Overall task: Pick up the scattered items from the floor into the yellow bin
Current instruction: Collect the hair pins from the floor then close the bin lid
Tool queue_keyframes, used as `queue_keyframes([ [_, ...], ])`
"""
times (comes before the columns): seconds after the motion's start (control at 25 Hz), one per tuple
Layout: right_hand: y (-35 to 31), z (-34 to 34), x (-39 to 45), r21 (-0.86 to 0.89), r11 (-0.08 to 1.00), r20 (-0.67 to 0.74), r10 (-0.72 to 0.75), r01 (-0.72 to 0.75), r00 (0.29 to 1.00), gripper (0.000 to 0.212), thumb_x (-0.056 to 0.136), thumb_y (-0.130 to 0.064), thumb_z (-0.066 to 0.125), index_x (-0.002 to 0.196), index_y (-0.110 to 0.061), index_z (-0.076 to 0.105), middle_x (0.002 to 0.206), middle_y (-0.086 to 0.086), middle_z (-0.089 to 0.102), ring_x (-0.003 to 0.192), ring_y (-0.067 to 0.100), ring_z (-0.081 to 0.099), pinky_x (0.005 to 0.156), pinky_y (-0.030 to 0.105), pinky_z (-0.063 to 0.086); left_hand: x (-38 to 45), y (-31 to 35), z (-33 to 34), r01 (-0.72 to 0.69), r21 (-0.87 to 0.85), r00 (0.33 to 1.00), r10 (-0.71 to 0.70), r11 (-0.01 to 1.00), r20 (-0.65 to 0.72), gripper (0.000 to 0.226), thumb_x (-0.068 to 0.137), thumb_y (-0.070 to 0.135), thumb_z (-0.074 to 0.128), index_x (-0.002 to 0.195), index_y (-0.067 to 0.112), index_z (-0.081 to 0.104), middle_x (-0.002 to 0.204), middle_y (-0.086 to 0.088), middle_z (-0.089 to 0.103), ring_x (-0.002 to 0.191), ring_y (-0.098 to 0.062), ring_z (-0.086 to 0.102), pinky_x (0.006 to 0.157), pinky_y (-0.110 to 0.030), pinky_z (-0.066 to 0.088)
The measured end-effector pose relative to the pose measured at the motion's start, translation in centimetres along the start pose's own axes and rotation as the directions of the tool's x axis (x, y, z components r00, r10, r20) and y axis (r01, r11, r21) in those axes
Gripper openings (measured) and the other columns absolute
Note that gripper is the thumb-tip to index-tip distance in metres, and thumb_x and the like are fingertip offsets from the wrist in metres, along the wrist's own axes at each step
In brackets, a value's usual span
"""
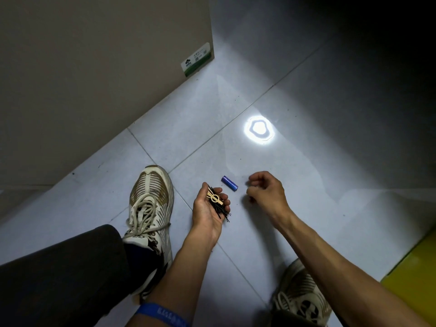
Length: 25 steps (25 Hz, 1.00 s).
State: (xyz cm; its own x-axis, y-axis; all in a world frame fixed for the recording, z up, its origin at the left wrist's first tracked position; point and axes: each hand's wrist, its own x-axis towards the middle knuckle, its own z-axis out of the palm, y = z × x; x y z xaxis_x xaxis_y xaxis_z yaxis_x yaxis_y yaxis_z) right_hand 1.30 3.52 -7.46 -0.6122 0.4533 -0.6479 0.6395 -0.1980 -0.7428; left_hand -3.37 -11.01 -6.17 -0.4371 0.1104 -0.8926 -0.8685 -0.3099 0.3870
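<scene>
Nearest the lens, a blue wristband point(162, 313) is circling the left forearm, and two cream-and-gold sneakers, one point(151, 208) to the left of the left hand point(208, 208) and one point(303, 296) below the right forearm, are resting on the grey tiled floor point(330, 161). Left hand is lying palm up, its fingers cupping a bundle of thin black ties point(218, 204) with a small wooden clothespin point(214, 198) lying on top. Just beyond that hand's fingertips, a purple cylindrical battery point(229, 183) is lying on the tile, between the two hands and touching neither. Right hand point(265, 188) is hanging knuckles up just to the right of the battery, fingers loosely curled; whether they are pinching some small item cannot be told. Yellow bin point(415, 274) is showing only as a corner, well to the right of the battery at the frame edge. A lamp's reflection point(259, 130) is glaring on the tile beyond the battery. Judged step: gathering loose items into the left palm. Next move probably calls for the right fingers closing on the battery, which is likely to roll if nudged sideways.
</scene>
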Motion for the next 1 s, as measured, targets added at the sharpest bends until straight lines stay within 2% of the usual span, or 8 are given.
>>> queue_keyframes([
  [0.24, -1.9, 1.7, 0.9, 0.385, 0.899, 0.135, 0.166, -0.206, 0.977, 0.026, 0.066, -0.004, 0.054, 0.089, -0.007, 0.067, 0.077, 0.011, 0.066, 0.057, 0.018, 0.059, 0.053, 0.031, 0.051, 0.1, 0.5, -0.1, -0.016, -0.008, 1.000, 0.016, 1.000, -0.009, 0.043, 0.098, 0.044, 0.044, 0.084, 0.008, 0.060, 0.066, -0.008, 0.059, 0.056, -0.020, 0.056, 0.057, -0.029, 0.041],
  [0.32, -1.9, 2.5, 1.2, -0.063, 0.997, 0.071, -0.031, 0.035, 0.997, 0.006, 0.081, -0.016, 0.062, 0.086, -0.014, 0.064, 0.077, 0.003, 0.064, 0.060, 0.015, 0.057, 0.056, 0.030, 0.047, -0.1, 0.9, -0.2, -0.016, -0.012, 1.000, 0.016, 1.000, -0.013, 0.042, 0.098, 0.044, 0.044, 0.087, 0.007, 0.060, 0.068, -0.009, 0.061, 0.058, -0.020, 0.058, 0.058, -0.029, 0.043],
  [0.4, -0.9, 3.4, 1.4, -0.645, 0.696, 0.187, -0.259, 0.317, 0.948, 0.015, 0.088, -0.031, 0.062, 0.090, -0.017, 0.056, 0.084, 0.000, 0.060, 0.070, 0.016, 0.054, 0.060, 0.031, 0.043, -0.3, 1.5, -0.4, -0.028, -0.031, 1.000, 0.028, 0.999, -0.014, 0.043, 0.098, 0.044, 0.045, 0.091, 0.005, 0.061, 0.070, -0.010, 0.064, 0.061, -0.021, 0.060, 0.060, -0.029, 0.046],
  [0.44, -0.5, 3.6, 1.4, -0.759, 0.522, 0.257, -0.309, 0.389, 0.916, 0.017, 0.091, -0.033, 0.058, 0.093, -0.017, 0.052, 0.088, 0.002, 0.058, 0.074, 0.019, 0.052, 0.062, 0.032, 0.042, -0.4, 1.7, -0.4, -0.029, -0.039, 0.999, 0.028, 0.999, -0.016, 0.043, 0.099, 0.044, 0.044, 0.094, 0.005, 0.061, 0.071, -0.011, 0.064, 0.062, -0.022, 0.061, 0.060, -0.029, 0.046],
  [0.52, -0.7, 3.5, 1.5, -0.766, 0.505, 0.294, -0.276, 0.398, 0.915, 0.021, 0.097, -0.035, 0.051, 0.094, -0.015, 0.049, 0.090, 0.004, 0.055, 0.074, 0.019, 0.049, 0.063, 0.032, 0.041, -0.6, 2.2, -0.3, -0.033, -0.036, 0.999, 0.033, 0.999, -0.017, 0.044, 0.099, 0.045, 0.043, 0.095, 0.004, 0.061, 0.071, -0.011, 0.064, 0.061, -0.021, 0.060, 0.057, -0.028, 0.045],
  [0.68, -3.2, -0.5, -0.1, -0.100, 0.988, 0.208, 0.134, -0.115, 0.969, 0.025, 0.095, -0.027, 0.043, 0.080, -0.008, 0.053, 0.072, 0.006, 0.052, 0.056, 0.015, 0.041, 0.053, 0.029, 0.033, -3.0, 2.6, 3.8, -0.028, 0.031, 0.997, 0.025, 0.999, 0.066, 0.047, 0.101, 0.045, 0.036, 0.091, 0.006, 0.060, 0.067, -0.008, 0.059, 0.056, -0.019, 0.055, 0.050, -0.025, 0.038],
  [0.8, -6.3, -6.3, -4.9, 0.512, 0.835, 0.258, 0.074, -0.201, 0.963, 0.012, 0.067, -0.015, 0.048, 0.077, -0.010, 0.053, 0.069, 0.010, 0.050, 0.053, 0.017, 0.041, 0.050, 0.028, 0.029, -7.4, 1.2, 10.0, -0.024, 0.052, 0.973, 0.011, 0.998, 0.230, 0.053, 0.101, 0.050, 0.032, 0.090, 0.007, 0.060, 0.068, -0.009, 0.059, 0.054, -0.019, 0.055, 0.051, -0.026, 0.041],
  [1.0, -9.1, -14.2, -13.6, 0.754, 0.653, -0.024, -0.074, 0.067, 0.997, 0.023, 0.060, -0.019, 0.060, 0.081, -0.011, 0.057, 0.075, 0.010, 0.055, 0.061, 0.019, 0.051, 0.049, 0.025, 0.034, -14.7, -2.9, 16.9, -0.019, 0.101, 0.882, -0.031, 0.995, 0.471, 0.054, 0.101, 0.052, 0.030, 0.091, 0.008, 0.059, 0.068, -0.010, 0.061, 0.057, -0.021, 0.058, 0.058, -0.030, 0.044],
])
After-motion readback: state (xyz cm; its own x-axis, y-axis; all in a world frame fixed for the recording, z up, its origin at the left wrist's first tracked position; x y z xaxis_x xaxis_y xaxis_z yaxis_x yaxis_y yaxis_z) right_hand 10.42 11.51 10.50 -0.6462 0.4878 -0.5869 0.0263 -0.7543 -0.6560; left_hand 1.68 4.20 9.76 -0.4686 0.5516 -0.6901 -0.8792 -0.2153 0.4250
